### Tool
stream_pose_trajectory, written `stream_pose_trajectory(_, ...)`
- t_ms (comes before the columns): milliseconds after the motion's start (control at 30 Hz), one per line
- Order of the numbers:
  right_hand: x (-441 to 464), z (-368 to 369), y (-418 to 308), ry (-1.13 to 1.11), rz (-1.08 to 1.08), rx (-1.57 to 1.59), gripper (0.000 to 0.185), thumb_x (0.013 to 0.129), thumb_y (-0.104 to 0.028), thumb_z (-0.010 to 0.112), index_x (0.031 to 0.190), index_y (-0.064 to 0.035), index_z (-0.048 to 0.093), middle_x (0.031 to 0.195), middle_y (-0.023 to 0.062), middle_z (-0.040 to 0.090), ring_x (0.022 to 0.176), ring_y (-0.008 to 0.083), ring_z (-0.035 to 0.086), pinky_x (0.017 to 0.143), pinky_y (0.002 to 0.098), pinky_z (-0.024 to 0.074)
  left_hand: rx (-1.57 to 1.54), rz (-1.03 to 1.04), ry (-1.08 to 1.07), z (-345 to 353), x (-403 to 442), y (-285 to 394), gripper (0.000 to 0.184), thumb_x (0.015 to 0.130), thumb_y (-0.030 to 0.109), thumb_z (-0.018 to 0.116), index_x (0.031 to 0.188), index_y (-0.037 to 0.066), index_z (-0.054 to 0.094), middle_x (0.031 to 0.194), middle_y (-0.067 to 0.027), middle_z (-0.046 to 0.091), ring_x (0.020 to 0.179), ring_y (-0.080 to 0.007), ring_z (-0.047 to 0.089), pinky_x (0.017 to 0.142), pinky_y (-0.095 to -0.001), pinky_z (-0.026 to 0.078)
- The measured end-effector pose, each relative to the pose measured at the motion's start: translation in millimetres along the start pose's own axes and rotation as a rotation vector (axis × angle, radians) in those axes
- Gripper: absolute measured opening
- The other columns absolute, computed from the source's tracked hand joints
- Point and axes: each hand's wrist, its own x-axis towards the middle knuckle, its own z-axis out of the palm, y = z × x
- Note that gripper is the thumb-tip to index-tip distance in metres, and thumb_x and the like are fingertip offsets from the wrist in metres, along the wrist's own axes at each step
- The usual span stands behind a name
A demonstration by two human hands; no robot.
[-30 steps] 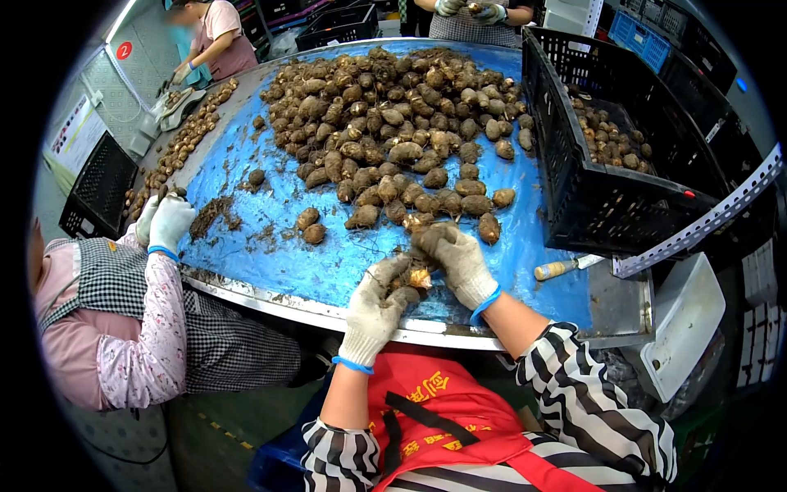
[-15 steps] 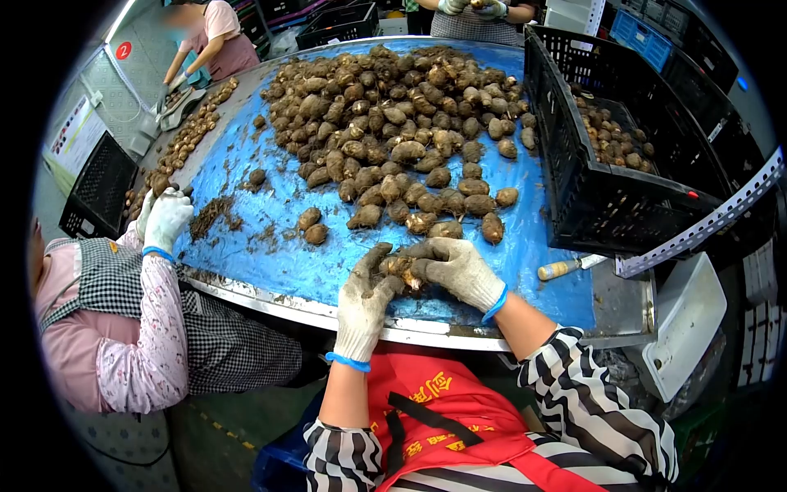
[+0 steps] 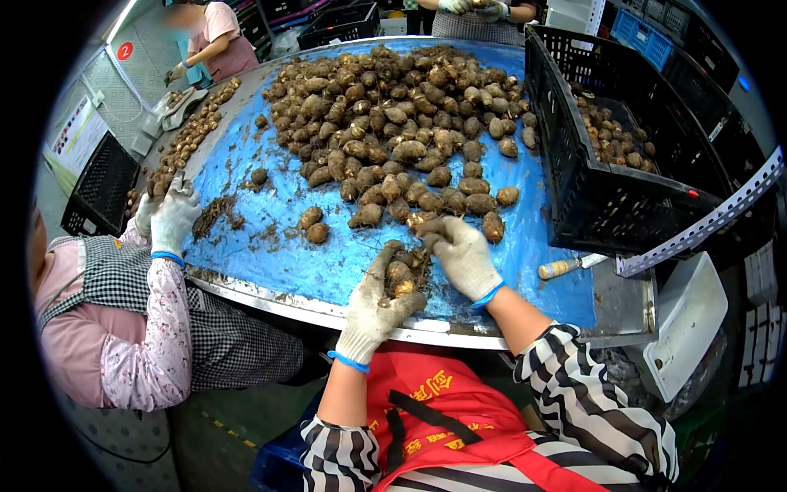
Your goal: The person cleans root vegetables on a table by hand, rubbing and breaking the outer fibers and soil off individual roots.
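My left hand (image 3: 373, 307), in a soiled white glove with a blue band at the wrist, is closed around a brown taro (image 3: 401, 280) with a pale patch, over the near edge of the blue sheet. Up and to the right, my right hand (image 3: 466, 261), gloved alike, has its fingers curled at the front of the heap. Its fingertips meet a taro (image 3: 420, 219) there; whether they pinch something is hidden. Loose dark dirt and roots (image 3: 422, 264) show between the hands. Beyond them lies a large heap of unpeeled taros (image 3: 385, 115).
A black crate (image 3: 623, 197) holding taros stands at the right. A wooden-handled knife (image 3: 559, 268) lies near it. At the left, a co-worker's gloved hand (image 3: 175, 217) is beside a row of taros (image 3: 193, 131). Two other people stand at the far side.
My right hand has moved away from the taro in my left hand, up toward the heap. The left hand has shifted slightly down and keeps the taro. The left co-worker's hands have moved slightly.
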Motion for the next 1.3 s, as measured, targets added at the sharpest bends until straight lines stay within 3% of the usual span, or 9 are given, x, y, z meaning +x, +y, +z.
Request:
stream_pose_trajectory(67,4,-6,8,0.133,-0.162,-0.112,0.03,0.091,-0.009,0.062,0.12,-0.0046,0.068,0.109,0.0185,0.07,0.098,0.0244,0.069,0.086,0.0342,0.0546,-0.204,-0.036,0.023,1,0,-3,0.1,0.072,0.011,0.085,0.153,0.0,0.028,0.136,-0.0152,0.057,0.117,-0.0226,0.06,0.102,-0.0346,0.048)
stream_pose_trajectory(233,-8,-20,-38,-0.351,0.031,0.073,0.035,0.089,-0.008,0.068,0.124,-0.0037,0.069,0.108,0.0107,0.069,0.104,0.0204,0.065,0.095,0.0338,0.0519,-0.082,0.062,0.065,7,2,-13,0.101,0.073,0.011,0.085,0.155,0.004,0.026,0.128,-0.0128,0.061,0.11,-0.021,0.062,0.098,-0.0332,0.051)
stream_pose_trajectory(300,-11,-16,-36,-0.397,-0.325,-0.222,0.034,0.084,-0.009,0.073,0.119,-0.0076,0.073,0.099,0.0099,0.068,0.098,0.0224,0.065,0.092,0.035,0.053,-0.229,0.071,0.035,12,3,-22,0.103,0.074,0.012,0.085,0.156,0.006,0.023,0.128,-0.0134,0.062,0.112,-0.0215,0.062,0.098,-0.0335,0.051)
stream_pose_trajectory(467,-12,-5,-19,-0.277,-0.592,-0.389,0.011,0.079,-0.012,0.072,0.089,-0.0074,0.071,0.085,0.0112,0.068,0.079,0.0303,0.066,0.073,0.042,0.054,-0.037,0.205,-0.013,16,-1,-28,0.108,0.072,0.006,0.085,0.158,0.009,0.019,0.123,-0.0072,0.061,0.106,-0.0185,0.06,0.097,-0.0342,0.051)
stream_pose_trajectory(600,-3,-3,-12,0.025,-0.377,-0.271,0.01,0.079,-0.008,0.07,0.089,-0.0073,0.072,0.085,0.0136,0.067,0.082,0.0322,0.066,0.074,0.0414,0.0543,0.179,0.089,0.01,10,-3,-6,0.113,0.066,0.016,0.09,0.157,0.005,0.024,0.127,-0.014,0.059,0.114,-0.0211,0.058,0.1,-0.034,0.049)
stream_pose_trajectory(733,1,-20,-11,-0.116,-0.363,-0.331,0.031,0.079,-0.001,0.07,0.11,-0.0053,0.072,0.115,0.0157,0.067,0.108,0.0297,0.064,0.096,0.0389,0.0518,0.405,0.116,0.051,8,-4,-2,0.118,0.064,0.016,0.091,0.157,0.003,0.02,0.129,-0.0146,0.058,0.115,-0.0245,0.059,0.1,-0.0351,0.049)
stream_pose_trajectory(933,-3,-11,-31,-0.418,-0.656,-0.309,0.032,0.074,-0.007,0.074,0.106,-0.0082,0.074,0.142,0.0202,0.053,0.133,0.0389,0.049,0.112,0.0466,0.0405,-0.167,0.054,-0.052,9,-1,-14,0.127,0.068,-0.003,0.085,0.16,0.007,-0.003,0.131,-0.0131,0.058,0.112,-0.0215,0.062,0.097,-0.0319,0.052)
stream_pose_trajectory(1200,6,-6,-8,0.061,-0.587,-0.378,0.011,0.078,0.002,0.063,0.087,-0.0011,0.07,0.107,0.0173,0.071,0.114,0.0318,0.064,0.1,0.0407,0.0512,0.082,0.068,-0.022,7,-2,-5,0.115,0.068,0.012,0.088,0.158,0.001,0.016,0.123,-0.0116,0.061,0.108,-0.0197,0.06,0.101,-0.0323,0.048)
stream_pose_trajectory(1300,0,-29,-16,-0.098,-0.114,-0.213,0.011,0.083,-0.004,0.063,0.09,-0.0003,0.07,0.096,0.0149,0.071,0.102,0.028,0.067,0.091,0.0384,0.0539,0.031,0.07,0.012,8,-2,-9,0.11,0.067,0.011,0.089,0.156,0.002,0.026,0.125,-0.0122,0.06,0.108,-0.0205,0.06,0.102,-0.0328,0.047)
